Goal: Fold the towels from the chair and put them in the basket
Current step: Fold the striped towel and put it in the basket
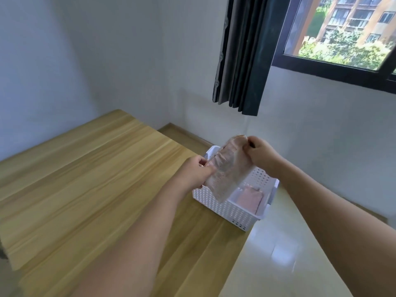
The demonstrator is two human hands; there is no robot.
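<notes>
A folded beige-pink towel (227, 170) hangs tilted in the air above a white perforated basket (231, 213). My left hand (197, 171) pinches its left edge. My right hand (260, 154) grips its top right corner. The basket stands at the right edge of the wooden table (85, 179). Inside it lies a folded pink towel (249, 199), flat on the bottom at the right side. The chair is out of view.
White walls close off the far side. A dark curtain (242, 54) hangs beside a window (342, 31) at the upper right. A glossy pale floor (278, 249) lies to the right of the table.
</notes>
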